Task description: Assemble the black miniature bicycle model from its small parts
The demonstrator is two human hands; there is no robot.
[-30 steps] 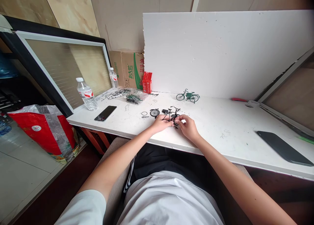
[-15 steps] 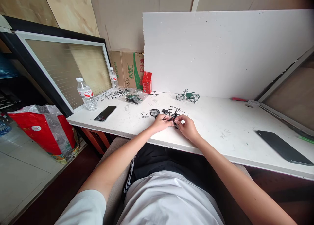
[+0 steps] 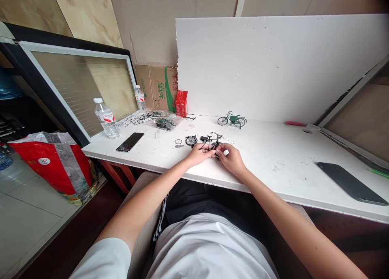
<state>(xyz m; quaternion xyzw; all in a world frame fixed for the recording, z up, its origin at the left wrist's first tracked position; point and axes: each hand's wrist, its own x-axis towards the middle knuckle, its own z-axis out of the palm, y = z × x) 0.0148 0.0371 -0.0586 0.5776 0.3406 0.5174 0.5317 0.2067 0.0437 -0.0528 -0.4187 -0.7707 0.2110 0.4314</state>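
Between my two hands, just above the white table, is a black model bicycle with a handlebar and seat showing. My left hand is closed on its rear and lower side. At the front end, the fingers of my right hand are pinched on the bicycle; any small piece between those fingertips is hidden. Left of the bicycle lies a loose black wheel, with a thin ring beside it. A small black block sits behind my left hand. Farther back stands a finished-looking green model bicycle.
Back left are a clear bag of green parts, black part frames, a red box and a water bottle. One phone lies at left, a dark flat device at right. A white board stands behind.
The view has tilted very slightly. Both hands stay on the black model bicycle, with only a small shift of its lower front part between the fingers.
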